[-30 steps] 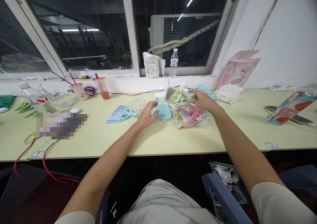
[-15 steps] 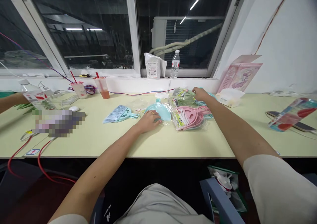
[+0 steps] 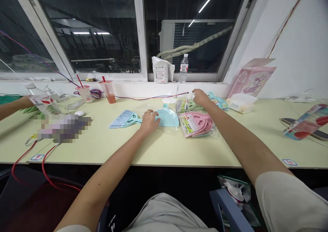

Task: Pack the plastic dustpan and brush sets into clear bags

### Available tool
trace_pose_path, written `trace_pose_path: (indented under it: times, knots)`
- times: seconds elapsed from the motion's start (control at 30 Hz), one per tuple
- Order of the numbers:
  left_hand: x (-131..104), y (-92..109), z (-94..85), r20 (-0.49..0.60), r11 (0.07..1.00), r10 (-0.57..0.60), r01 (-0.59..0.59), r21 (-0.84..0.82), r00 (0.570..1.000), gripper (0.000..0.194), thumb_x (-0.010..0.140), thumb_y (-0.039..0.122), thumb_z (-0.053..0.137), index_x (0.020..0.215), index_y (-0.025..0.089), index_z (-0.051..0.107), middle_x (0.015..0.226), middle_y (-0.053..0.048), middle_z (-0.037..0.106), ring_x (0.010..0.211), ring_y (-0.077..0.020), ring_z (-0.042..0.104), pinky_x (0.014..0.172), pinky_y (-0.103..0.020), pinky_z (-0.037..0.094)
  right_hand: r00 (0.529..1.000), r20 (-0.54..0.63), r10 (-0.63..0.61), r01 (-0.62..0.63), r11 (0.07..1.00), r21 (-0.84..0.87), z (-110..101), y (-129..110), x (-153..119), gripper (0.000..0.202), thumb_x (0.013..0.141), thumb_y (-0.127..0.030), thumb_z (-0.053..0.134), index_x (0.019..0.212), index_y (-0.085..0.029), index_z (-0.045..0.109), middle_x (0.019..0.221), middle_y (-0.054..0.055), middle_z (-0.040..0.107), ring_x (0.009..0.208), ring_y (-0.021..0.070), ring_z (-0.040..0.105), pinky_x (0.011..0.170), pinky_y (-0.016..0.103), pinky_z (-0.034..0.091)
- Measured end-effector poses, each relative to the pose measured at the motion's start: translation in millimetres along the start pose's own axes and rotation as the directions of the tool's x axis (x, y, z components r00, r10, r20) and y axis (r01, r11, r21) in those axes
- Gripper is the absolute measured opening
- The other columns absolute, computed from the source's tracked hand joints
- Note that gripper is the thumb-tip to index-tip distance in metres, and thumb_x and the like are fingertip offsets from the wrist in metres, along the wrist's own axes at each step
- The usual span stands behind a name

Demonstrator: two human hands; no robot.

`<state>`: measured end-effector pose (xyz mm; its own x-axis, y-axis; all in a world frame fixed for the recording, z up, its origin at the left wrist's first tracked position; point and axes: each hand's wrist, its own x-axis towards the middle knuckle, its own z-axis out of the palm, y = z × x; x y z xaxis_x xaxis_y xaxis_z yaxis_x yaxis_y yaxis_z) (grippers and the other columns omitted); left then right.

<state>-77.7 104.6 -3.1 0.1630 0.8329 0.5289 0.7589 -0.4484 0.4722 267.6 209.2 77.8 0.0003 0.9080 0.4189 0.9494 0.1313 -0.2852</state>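
Observation:
My left hand (image 3: 150, 121) rests at the left edge of a light blue dustpan (image 3: 169, 118), which lies on clear plastic wrapping. Its fingers are apart and grip nothing. Left of it is a blue-bristled hand brush (image 3: 124, 119), its handle end close to my fingers. My right hand (image 3: 201, 98) hovers at the back of the table, fingers apart, over a bagged green dustpan set (image 3: 188, 105). In front lies a bagged pink dustpan set (image 3: 196, 124). A bagged blue set (image 3: 219, 101) is partly behind my right forearm.
Two drink cups (image 3: 109, 92) with red straws and a cable stand along the back. A water bottle (image 3: 183, 68) and a white packet (image 3: 161, 70) are on the sill. A tissue pack (image 3: 242, 103) and pink box (image 3: 252, 78) sit right. Another person's arm (image 3: 15, 107) reaches in left.
My right hand has moved left and let go of the green set, which now lies flatter behind the pink one. My left hand has slid left across the dustpan to its edge.

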Motion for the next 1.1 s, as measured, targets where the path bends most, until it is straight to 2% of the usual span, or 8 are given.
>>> trace_pose_path:
  times: [0.13, 0.27, 0.4, 0.53, 0.7, 0.83, 1.0, 1.1]
  knots:
    - [2.8, -4.7, -4.9, -0.075, 0.986, -0.166, 0.165, -0.015, 0.983, 0.038, 0.077, 0.029, 0.079, 0.112, 0.021, 0.066, 0.118, -0.019, 0.062, 0.127, -0.0422, 0.054, 0.107, -0.055, 0.041, 0.996, -0.056, -0.076, 0.091, 0.921, 0.379, 8.1, -55.5, -48.9, 0.03, 0.089, -0.018, 0.063, 0.117, -0.02, 0.07, 0.121, 0.014, 0.072, 0.112, 0.0303, 0.067, 0.106, 0.045, 0.05]
    - [5.1, -11.5, -11.4, 0.032, 0.946, -0.291, 0.292, -0.137, 0.956, 0.033, 0.081, 0.02, 0.071, 0.112, 0.024, 0.061, 0.091, -0.007, 0.067, 0.094, -0.0304, 0.066, 0.089, -0.042, 0.049, 0.994, 0.013, -0.11, 0.097, 0.925, 0.367, 37.1, -95.1, -99.1, 0.036, 0.088, -0.02, 0.065, 0.123, -0.018, 0.066, 0.126, 0.017, 0.069, 0.118, 0.0328, 0.065, 0.107, 0.047, 0.049]
    - [8.8, -15.5, -14.8, -0.06, 0.944, -0.281, 0.265, -0.194, 0.958, 0.031, 0.083, 0.011, 0.059, 0.11, 0.026, 0.056, 0.077, 0.001, 0.062, 0.078, -0.0221, 0.066, 0.079, -0.035, 0.05, 0.995, 0.043, -0.088, 0.075, 0.967, 0.242, 51.1, -102.4, -115.7, 0.046, 0.093, -0.021, 0.059, 0.137, -0.01, 0.057, 0.137, 0.025, 0.061, 0.133, 0.0376, 0.056, 0.113, 0.05, 0.044]
    - [14.0, -12.1, -14.8, -0.144, 0.823, -0.26, 0.14, -0.551, 0.955, 0.034, 0.085, 0.013, 0.052, 0.116, 0.027, 0.048, 0.089, 0.002, 0.059, 0.062, -0.0143, 0.066, 0.066, -0.032, 0.055, 0.998, -0.039, -0.05, 0.062, 0.917, 0.395, 53.6, -89.1, -107.0, 0.049, 0.093, -0.027, 0.062, 0.139, -0.011, 0.054, 0.137, 0.024, 0.063, 0.133, 0.0361, 0.058, 0.115, 0.052, 0.044]
    - [14.7, -0.5, -13.9, -0.088, 0.62, -0.159, 0.03, -0.784, 0.983, 0.017, 0.085, 0.016, 0.051, 0.101, 0.021, 0.054, 0.101, -0.003, 0.063, 0.066, -0.0126, 0.069, 0.065, -0.034, 0.062, 0.988, 0.086, 0.129, -0.14, 0.501, 0.854, 58.6, -80.7, -100.3, 0.063, 0.082, -0.04, 0.08, 0.135, -0.024, 0.05, 0.12, 0.01, 0.073, 0.107, 0.0262, 0.073, 0.1, 0.046, 0.059]
    - [13.4, 4.4, -11.9, -0.05, 0.611, -0.102, 0.023, -0.791, 0.993, 0.017, 0.09, 0.024, 0.055, 0.106, 0.019, 0.059, 0.106, -0.007, 0.067, 0.079, -0.0162, 0.073, 0.075, -0.038, 0.064, 0.958, 0.286, 0.004, -0.284, 0.133, 0.95, 49.6, -86.3, -107.9, 0.044, 0.076, -0.022, 0.084, 0.111, -0.022, 0.057, 0.093, 0.006, 0.077, 0.078, 0.0232, 0.076, 0.081, 0.044, 0.067]
    - [16.0, -17.2, -26.6, -0.21, 0.957, -0.07, 0.006, -0.29, 0.975, 0.03, 0.097, 0.024, 0.048, 0.126, 0.022, 0.057, 0.106, -0.009, 0.071, 0.1, -0.0244, 0.071, 0.094, -0.044, 0.056, 0.95, 0.302, 0.079, -0.306, 0.039, 0.951, 34.6, -85.0, -109.8, 0.024, 0.079, -0.01, 0.077, 0.096, -0.018, 0.061, 0.079, 0.005, 0.076, 0.065, 0.0203, 0.074, 0.062, 0.035, 0.066]
    - [15.7, -38.9, -45.4, -0.038, 0.953, -0.052, 0.061, 0.298, 0.998, 0.04, 0.088, 0.016, 0.054, 0.127, 0.017, 0.063, 0.123, -0.02, 0.07, 0.127, -0.0362, 0.059, 0.108, -0.053, 0.045, 0.947, 0.296, 0.128, -0.304, 0.044, 0.952, 33.7, -80.7, -107.8, 0.012, 0.086, -0.011, 0.072, 0.091, -0.017, 0.063, 0.079, 0.006, 0.076, 0.062, 0.0184, 0.074, 0.056, 0.031, 0.064]
